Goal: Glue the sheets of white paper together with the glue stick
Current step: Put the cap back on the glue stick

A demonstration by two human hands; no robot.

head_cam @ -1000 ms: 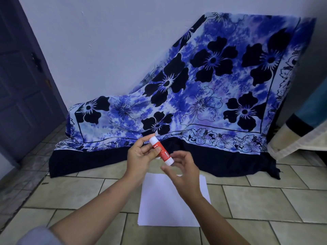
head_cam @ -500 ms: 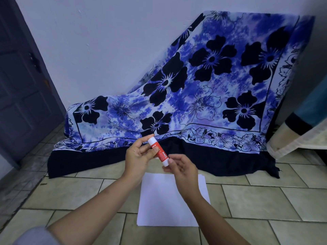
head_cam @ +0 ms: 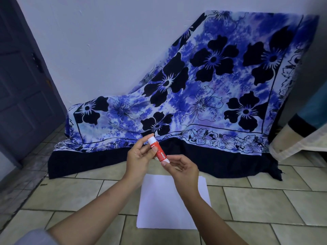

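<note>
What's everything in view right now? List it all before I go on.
glue stick: one, red with white ends, held in the air above the paper
paper: white, on the floor under the hands; number of sheets cannot be told
cloth: one, blue floral with a black border, draped against the wall down to the floor
door: one, dark grey, far left
wall: white, behind the cloth
floor: beige tiles
fabric item: one, cream, teal and black, right edge; unclear what it is
sleeve: one, grey, bottom left
left hand: grips the stick's upper part
right hand: pinches the stick's lower end
</note>
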